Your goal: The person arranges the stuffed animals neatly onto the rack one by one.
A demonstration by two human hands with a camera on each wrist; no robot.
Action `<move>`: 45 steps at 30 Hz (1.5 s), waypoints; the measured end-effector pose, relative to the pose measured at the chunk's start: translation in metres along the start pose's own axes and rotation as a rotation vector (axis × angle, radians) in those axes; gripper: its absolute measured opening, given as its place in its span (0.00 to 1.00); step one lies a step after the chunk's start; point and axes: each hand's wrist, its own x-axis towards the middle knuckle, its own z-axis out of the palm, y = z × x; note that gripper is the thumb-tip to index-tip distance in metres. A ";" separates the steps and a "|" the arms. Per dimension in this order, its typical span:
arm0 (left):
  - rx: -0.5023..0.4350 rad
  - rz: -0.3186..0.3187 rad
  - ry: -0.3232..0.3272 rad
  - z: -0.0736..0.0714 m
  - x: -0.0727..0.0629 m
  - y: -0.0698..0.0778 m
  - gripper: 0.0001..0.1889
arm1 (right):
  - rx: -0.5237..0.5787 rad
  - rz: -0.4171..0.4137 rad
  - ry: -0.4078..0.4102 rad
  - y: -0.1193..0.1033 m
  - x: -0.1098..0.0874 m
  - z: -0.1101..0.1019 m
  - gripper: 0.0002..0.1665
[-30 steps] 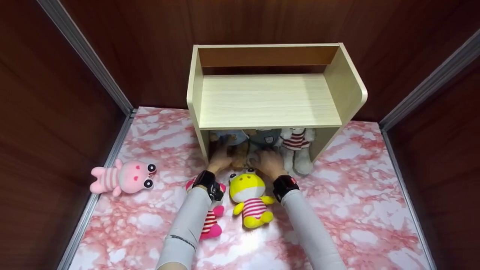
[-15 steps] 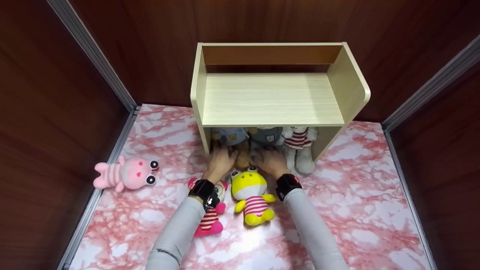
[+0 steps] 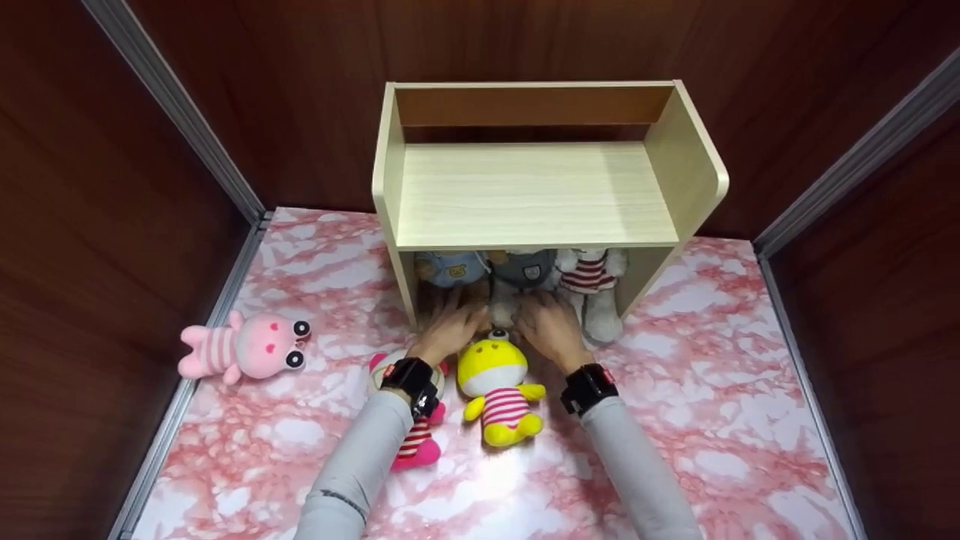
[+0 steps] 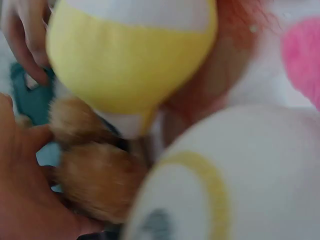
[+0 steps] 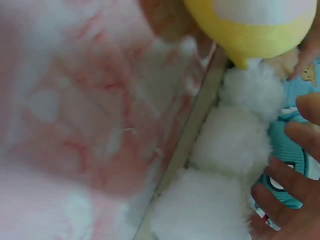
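Observation:
Three plush toys stand side by side in the lower compartment of a pale wooden shelf (image 3: 536,195): a brown bear in a light blue top (image 3: 457,270), a grey plush in dark clothing (image 3: 525,271), and a white plush in a red-striped outfit (image 3: 589,274). My left hand (image 3: 452,326) lies over the bear's legs, its thumb against a furry brown foot (image 4: 100,180) in the left wrist view. My right hand (image 3: 551,322) touches the grey plush's legs, fingers spread beside pale furry feet (image 5: 232,137) in the right wrist view. The toys' heads are hidden under the shelf board.
A yellow frog plush (image 3: 501,390) lies between my forearms. Under my left wrist is a pink plush with red stripes (image 3: 412,442), partly covered. A pink frog plush (image 3: 244,349) lies at far left on the marbled floor (image 3: 720,420). Dark wood panels (image 3: 885,315) enclose the space.
Both hands have drawn slightly back towards me from the toys' legs, and the right wrist has shifted right. The three toys stay upright in the compartment. The view has moved slightly.

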 end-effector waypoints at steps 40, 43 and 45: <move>0.052 0.073 0.043 0.011 0.005 -0.035 0.27 | 0.021 0.112 0.012 0.015 -0.013 0.015 0.13; 0.011 0.058 0.042 0.003 0.000 -0.027 0.27 | 0.024 0.059 0.031 0.015 -0.014 0.010 0.14; -0.017 0.051 0.057 0.000 -0.003 -0.022 0.26 | 0.023 0.025 0.058 0.014 -0.015 0.007 0.15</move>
